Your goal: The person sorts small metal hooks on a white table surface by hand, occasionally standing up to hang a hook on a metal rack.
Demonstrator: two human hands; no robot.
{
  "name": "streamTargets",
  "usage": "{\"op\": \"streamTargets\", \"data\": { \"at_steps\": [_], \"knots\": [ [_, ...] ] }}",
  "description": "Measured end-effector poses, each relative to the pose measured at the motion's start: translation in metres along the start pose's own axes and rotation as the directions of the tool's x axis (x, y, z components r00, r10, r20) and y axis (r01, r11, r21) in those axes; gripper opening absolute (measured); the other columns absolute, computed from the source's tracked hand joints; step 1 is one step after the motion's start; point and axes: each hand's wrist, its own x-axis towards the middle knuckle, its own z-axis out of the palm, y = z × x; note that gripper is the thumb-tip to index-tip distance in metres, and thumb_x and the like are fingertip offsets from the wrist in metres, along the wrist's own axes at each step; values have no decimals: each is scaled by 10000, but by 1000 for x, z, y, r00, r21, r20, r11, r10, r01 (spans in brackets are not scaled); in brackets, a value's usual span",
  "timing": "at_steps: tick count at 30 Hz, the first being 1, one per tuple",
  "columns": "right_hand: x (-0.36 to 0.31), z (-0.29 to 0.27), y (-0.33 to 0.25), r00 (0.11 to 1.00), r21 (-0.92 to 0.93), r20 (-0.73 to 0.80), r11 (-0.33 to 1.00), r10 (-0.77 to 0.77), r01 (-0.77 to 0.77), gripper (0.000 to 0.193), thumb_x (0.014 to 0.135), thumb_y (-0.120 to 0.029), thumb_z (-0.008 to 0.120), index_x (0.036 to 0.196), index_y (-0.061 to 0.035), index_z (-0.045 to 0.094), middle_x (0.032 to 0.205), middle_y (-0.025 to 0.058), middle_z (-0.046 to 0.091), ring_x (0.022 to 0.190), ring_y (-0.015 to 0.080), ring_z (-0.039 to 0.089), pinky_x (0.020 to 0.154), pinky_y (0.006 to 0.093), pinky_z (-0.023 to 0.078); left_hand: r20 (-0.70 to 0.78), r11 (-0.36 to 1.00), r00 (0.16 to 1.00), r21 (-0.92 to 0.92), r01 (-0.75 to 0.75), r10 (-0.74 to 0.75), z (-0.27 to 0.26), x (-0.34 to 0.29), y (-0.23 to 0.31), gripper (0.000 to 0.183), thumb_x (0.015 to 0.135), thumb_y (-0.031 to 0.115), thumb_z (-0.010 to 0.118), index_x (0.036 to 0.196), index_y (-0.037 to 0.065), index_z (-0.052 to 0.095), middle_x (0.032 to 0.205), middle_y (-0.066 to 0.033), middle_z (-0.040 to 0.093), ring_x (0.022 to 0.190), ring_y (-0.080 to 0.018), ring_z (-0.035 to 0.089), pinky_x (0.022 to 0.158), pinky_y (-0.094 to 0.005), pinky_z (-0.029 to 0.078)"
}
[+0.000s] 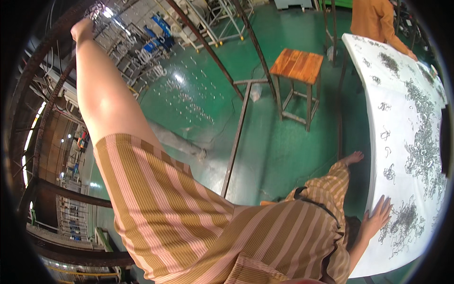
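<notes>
The right hand (pixel 378 214) lies palm-down, fingers spread and gripping nothing, at the left margin of a long white-topped table (pixel 398 128). Just beside its fingertips is a loose cluster of dark, thin, curled pieces (pixel 404 220); more such pieces lie along the tabletop, thickest toward its right side, with small tangles nearer the left edge. The left hand (pixel 82 28) is raised at the upper left, well apart from the table, beside a dark, rusty metal bar (pixel 56 26); whether it grasps anything I cannot tell.

A bare foot (pixel 353 157) shows near the table's left edge. Open green floor (pixel 283 156) stretches between the table and the striped sleeve (pixel 156 199) of the left arm. In that room stand a square-seated wooden stool (pixel 297 65) and slanting dark metal poles, with a low dark metal bar (pixel 238 137) crossing the floor. At the table's far end, a co-worker in orange-brown clothing (pixel 371 21) rests a hand on the edge.
</notes>
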Motion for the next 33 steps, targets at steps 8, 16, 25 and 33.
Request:
{"op": "streamTargets", "data": {
  "at_steps": [8, 16, 25, 33],
  "knots": [
    [1, 2, 5, 1000, -27, -4, 1000, -6, 6, 831, 686, -32, 664, 1417, -225, 320, 1469, 71, 295, 1354, 327, 247, 1071, 560, 191, -286, 938, 958, -326, -122, 25, -44, -116, 13, 296, 673, 288, 778, 878, 79, 732, 838, -46, 698, 752, -118, 660, 729, -230, 518],
    [0, 4, 4, 1000, -12, -18, 1000, -7, 6, 822, 691, -50, 667, 1416, -227, 323, 1461, 70, 309, 1349, 331, 254, 1067, 561, 198, -585, 739, 810, -528, -419, 42, 3, -242, -100, 167, 658, 132, 647, 622, -31, 630, 576, -84, 623, 513, -147, 566, 469, -268, 451],
    [3, 2, 0, 1000, -12, 14, 1000, -23, 23, 811, 693, -62, 669, 1414, -213, 328, 1458, 85, 311, 1345, 336, 261, 1061, 564, 205, 229, 855, 871, -199, 479, -435, 177, -500, -300, 179, 631, 179, 740, 757, 52, 723, 774, -130, 689, 725, -236, 656, 714, -344, 513],
    [3, -1, -1, 1000, -32, 18, 999, -15, 16, 804, 693, -63, 664, 1411, -202, 332, 1454, 94, 314, 1339, 340, 269, 1060, 562, 210, 422, 774, 703, -7, 633, -572, 196, -594, -237, 392, 697, 158, 783, 1065, 92, 670, 1017, -106, 676, 920, -202, 645, 830, -323, 486]
  ]
}}
